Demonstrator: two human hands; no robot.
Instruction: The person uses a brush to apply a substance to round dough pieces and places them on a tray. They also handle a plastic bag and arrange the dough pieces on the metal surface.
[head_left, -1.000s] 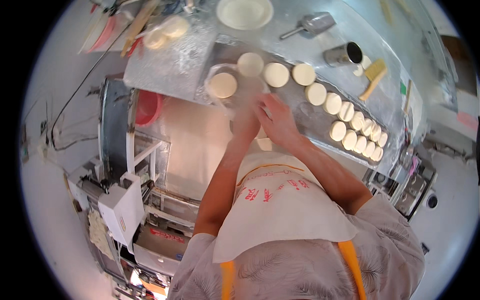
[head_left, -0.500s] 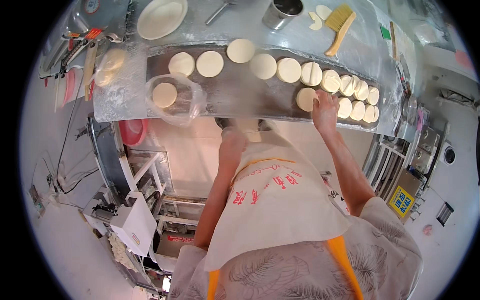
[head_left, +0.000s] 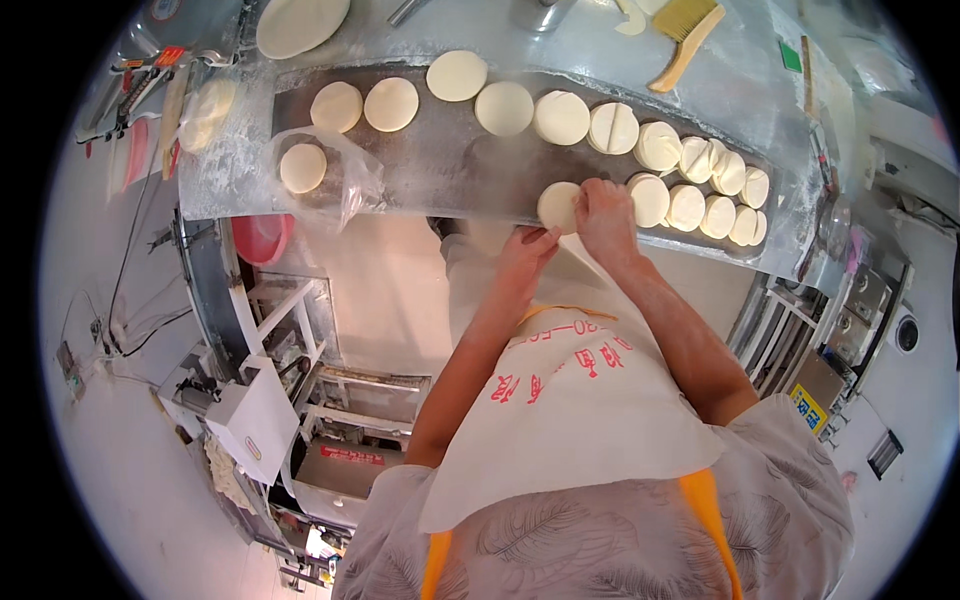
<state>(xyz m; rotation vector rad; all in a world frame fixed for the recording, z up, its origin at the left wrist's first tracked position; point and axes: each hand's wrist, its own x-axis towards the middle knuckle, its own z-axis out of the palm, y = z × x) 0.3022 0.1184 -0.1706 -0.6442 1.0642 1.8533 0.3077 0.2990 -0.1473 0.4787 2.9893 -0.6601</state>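
A pale, flat dough round [head_left: 556,205] lies at the front edge of the dark tray [head_left: 425,185], partly covered by my fingers. My right hand [head_left: 606,218] pinches its right side with the fingers curled. From below, my left hand [head_left: 528,262] has closed its fingertips on the near edge of the same round. Just right of my right hand is another dough round [head_left: 649,200], first in a near row of stacked, overlapping rounds. The far row includes a dough round with a crease down its middle [head_left: 613,128].
A clear plastic bag [head_left: 355,185] lies around a single dough round at the tray's left end. Beyond the tray are a wooden-handled brush [head_left: 688,45], a metal cup [head_left: 541,14] and a pale oval dish [head_left: 300,25]. A pink basin [head_left: 262,239] sits below the table's left side.
My right hand has moved left with the dough round, away from the near row. My left hand has risen from beside the apron to the round's near edge. The view has shifted slightly.
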